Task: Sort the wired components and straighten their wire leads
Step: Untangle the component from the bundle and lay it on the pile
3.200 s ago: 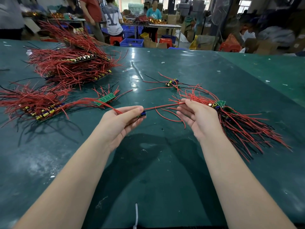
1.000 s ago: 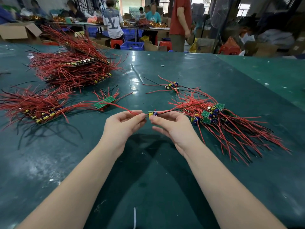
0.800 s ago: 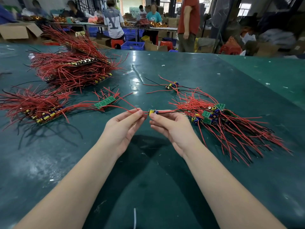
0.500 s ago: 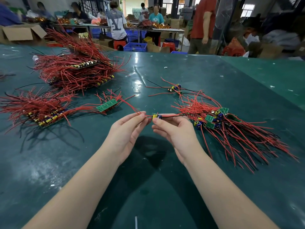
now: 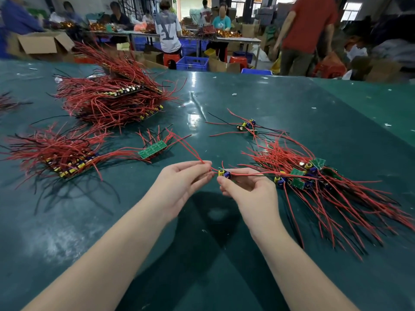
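Observation:
A small wired component (image 5: 224, 173) with a yellow and a blue capacitor is held above the green table (image 5: 202, 254). My right hand (image 5: 247, 189) pinches it from below. My left hand (image 5: 182, 182) pinches its red wire leads (image 5: 190, 151), which run up and to the left. A loose heap of unsorted components (image 5: 314, 182) with red and black wires lies right of my right hand. A short row of green boards (image 5: 153, 149) lies just left of my left hand.
Two large bundles of sorted components lie at the left (image 5: 60, 153) and far left (image 5: 112, 99). A few stray components (image 5: 246, 126) lie past my hands. People, cardboard boxes, blue crates (image 5: 192, 63) and other tables stand beyond the table's far edge.
My hands came together: the right hand moved from the wire to the component body, and the left hand slid out along the red leads. A person in red walked right in the background.

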`<act>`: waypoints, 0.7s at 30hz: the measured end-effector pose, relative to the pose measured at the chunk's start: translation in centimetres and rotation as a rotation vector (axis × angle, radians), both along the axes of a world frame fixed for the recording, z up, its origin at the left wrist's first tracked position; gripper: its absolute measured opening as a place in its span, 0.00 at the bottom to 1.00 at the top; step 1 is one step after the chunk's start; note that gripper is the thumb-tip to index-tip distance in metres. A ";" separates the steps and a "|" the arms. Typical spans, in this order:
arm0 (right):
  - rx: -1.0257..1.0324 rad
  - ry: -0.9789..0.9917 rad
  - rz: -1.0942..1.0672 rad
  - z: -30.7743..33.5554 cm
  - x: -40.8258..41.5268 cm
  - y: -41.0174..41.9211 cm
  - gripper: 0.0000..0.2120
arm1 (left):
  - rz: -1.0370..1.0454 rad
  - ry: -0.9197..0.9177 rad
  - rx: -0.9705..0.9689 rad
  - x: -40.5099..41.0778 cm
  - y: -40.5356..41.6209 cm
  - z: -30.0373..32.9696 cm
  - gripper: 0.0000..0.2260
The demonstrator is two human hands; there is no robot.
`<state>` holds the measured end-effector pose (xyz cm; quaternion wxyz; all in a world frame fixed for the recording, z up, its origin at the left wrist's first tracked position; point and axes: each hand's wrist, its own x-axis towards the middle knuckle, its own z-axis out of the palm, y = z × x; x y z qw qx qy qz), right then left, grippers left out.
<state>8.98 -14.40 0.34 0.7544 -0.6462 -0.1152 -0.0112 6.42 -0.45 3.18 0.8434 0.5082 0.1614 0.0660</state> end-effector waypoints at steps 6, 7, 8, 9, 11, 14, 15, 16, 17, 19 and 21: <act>-0.048 0.025 -0.013 0.0 0.0 0.0 0.08 | -0.014 0.064 0.040 1.1 0.0 -0.1 0.03; -0.043 0.033 -0.020 0.1 0.0 0.1 0.08 | -0.025 0.069 0.033 1.2 0.2 -0.2 0.03; -0.038 0.043 -0.022 0.1 0.0 0.1 0.08 | -0.033 0.068 0.018 1.3 0.3 -0.4 0.03; -0.025 0.054 -0.016 0.2 0.0 0.1 0.08 | -0.036 0.057 -0.011 1.3 0.4 -0.6 0.02; 0.027 0.084 0.005 0.5 0.1 0.1 0.08 | -0.040 0.011 -0.103 1.2 0.5 -1.1 0.03; 0.103 0.156 0.028 1.0 0.1 0.2 0.08 | -0.030 -0.038 -0.217 1.2 0.4 -1.7 0.07; 0.124 0.186 0.041 1.2 0.1 0.2 0.07 | -0.026 -0.049 -0.237 1.1 0.4 -1.8 0.06; 0.152 0.221 0.060 1.5 0.0 0.2 0.07 | -0.027 -0.059 -0.255 1.1 0.4 -1.7 0.05; 0.191 0.266 0.083 1.8 0.0 0.2 0.07 | -0.033 -0.066 -0.270 1.1 0.3 -1.6 0.03; 0.278 0.380 0.132 2.3 0.0 0.1 0.06 | -0.041 -0.069 -0.296 1.1 0.2 -1.3 0.03; 0.310 0.469 0.182 3.0 0.1 0.2 0.04 | -0.041 -0.062 -0.327 1.0 0.3 -1.1 0.03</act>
